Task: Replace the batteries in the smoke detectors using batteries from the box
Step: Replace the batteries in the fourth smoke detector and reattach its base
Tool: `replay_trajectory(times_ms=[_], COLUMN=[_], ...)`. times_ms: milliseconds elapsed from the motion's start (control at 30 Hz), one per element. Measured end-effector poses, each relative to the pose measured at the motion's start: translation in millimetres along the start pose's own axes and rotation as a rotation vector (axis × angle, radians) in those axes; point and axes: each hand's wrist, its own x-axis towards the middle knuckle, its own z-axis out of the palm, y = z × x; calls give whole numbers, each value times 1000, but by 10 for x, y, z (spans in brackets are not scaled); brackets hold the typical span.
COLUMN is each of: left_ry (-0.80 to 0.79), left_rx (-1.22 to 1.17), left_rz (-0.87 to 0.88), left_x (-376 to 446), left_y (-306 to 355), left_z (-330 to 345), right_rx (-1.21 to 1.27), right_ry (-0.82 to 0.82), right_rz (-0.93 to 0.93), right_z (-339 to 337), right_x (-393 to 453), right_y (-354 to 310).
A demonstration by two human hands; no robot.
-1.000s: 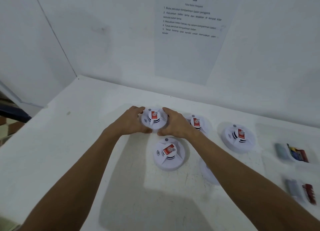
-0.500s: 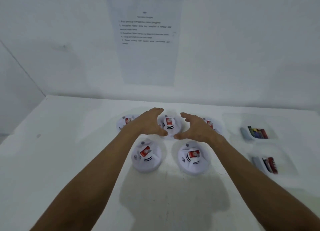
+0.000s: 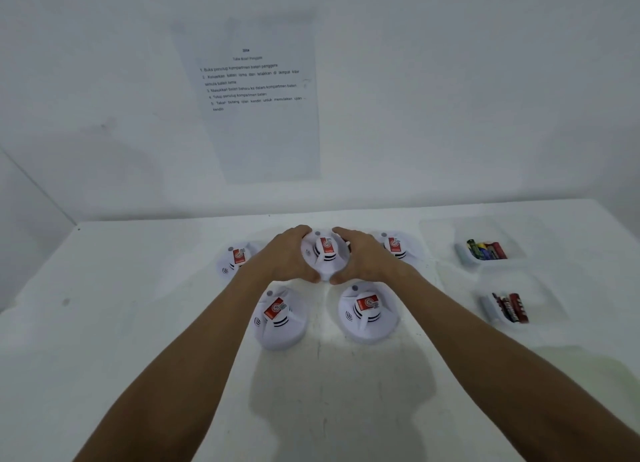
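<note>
On the white table [image 3: 145, 323], from the left, we see one detector [image 3: 232, 260], then our left hand [image 3: 282, 257] and right hand [image 3: 363, 257] with fingers curled around the middle back detector [image 3: 325, 253], gripping it from both sides. Two detectors [image 3: 278, 317] [image 3: 367, 312] lie nearer to us, another [image 3: 398, 246] behind the right hand, and two battery boxes [image 3: 485, 250] [image 3: 507, 307] stand at the far right.

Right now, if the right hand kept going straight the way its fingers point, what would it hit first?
The right hand already grips the middle smoke detector, so it would meet that first. Its fingers point forward and leftward, toward the left hand on the far side; depth beyond is unclear.
</note>
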Motion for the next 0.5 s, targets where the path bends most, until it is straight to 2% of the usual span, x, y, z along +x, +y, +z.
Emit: replay_trajectory(times_ms=[167, 333, 433, 500], left_ry=[83, 69, 140, 127], left_rx=[-197, -560, -572, -527], left_rz=[105, 169, 180, 176], left_x=[-347, -678, -768, -802], left_y=[506, 1116, 1375, 1553], left_z=[-130, -67, 86, 208], right_rx=[26, 205, 337, 435], right_ry=[-6, 43, 43, 28], right_rz=[-95, -170, -186, -196], right_z=[-270, -672, -928, -1069], right_x=[-309, -817, -1193, -1424], right_y=[26, 143, 281, 395])
